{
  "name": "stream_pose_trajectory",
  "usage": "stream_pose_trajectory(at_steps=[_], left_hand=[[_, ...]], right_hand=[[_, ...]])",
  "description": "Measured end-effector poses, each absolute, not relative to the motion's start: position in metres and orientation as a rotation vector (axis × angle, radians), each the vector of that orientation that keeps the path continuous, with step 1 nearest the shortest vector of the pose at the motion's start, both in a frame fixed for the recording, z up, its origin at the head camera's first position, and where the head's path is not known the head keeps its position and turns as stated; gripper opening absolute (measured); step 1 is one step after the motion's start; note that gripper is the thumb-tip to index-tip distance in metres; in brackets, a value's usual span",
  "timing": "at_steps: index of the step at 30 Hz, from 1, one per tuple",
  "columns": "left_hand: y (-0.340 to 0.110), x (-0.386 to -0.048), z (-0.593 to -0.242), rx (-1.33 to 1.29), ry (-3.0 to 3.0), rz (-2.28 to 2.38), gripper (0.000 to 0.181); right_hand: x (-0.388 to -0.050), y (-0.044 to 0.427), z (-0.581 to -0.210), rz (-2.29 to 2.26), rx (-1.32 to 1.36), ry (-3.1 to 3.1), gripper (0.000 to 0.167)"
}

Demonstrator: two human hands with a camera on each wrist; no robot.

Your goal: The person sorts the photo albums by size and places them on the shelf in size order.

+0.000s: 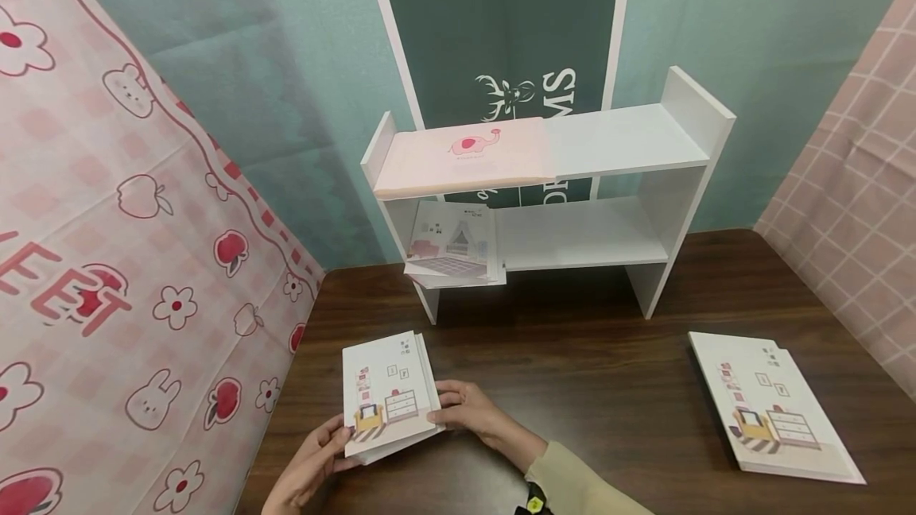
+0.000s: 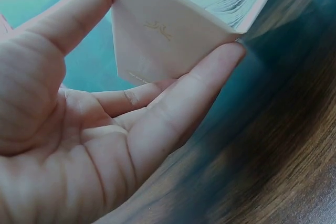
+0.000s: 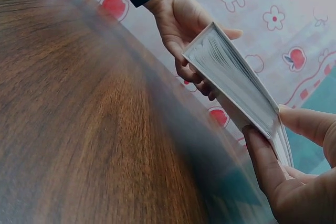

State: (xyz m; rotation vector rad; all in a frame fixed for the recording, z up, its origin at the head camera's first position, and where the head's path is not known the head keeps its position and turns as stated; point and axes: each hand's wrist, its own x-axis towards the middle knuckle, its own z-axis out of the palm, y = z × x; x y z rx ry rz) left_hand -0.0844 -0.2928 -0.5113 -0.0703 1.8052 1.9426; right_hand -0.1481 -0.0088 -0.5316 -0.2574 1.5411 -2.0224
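Note:
A thick white book [image 1: 386,388] with a drawn room on its cover is held between both hands over the near left of the table. My left hand [image 1: 311,459] pinches its lower left corner. In the left wrist view, the thumb and fingers of this hand grip the book's plain spine [image 2: 157,35]. At the book's right edge, my right hand [image 1: 472,416] pinches with the thumb on the cover and fingers underneath. Page edges [image 3: 231,72] show in the right wrist view. Layered edges show at the right; whether a second book lies beneath, I cannot tell.
A white two-tier shelf [image 1: 608,233] stands at the back. A pink elephant-print book or folder [image 1: 465,153] lies on its top tier, and books [image 1: 454,245] lie on its lower left. Another white book stack [image 1: 776,412] rests on the table's right. Patterned cloth [image 1: 179,300] borders the left.

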Motion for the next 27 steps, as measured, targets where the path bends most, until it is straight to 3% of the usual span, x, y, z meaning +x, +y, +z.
stream_pose_trajectory(at_steps=[27], left_hand=[[-0.287,-0.083,-0.503,0.021,1.789,2.019,0.063]], right_hand=[[-0.147,-0.003,-0.519,-2.004,-0.295,1.605,0.058]])
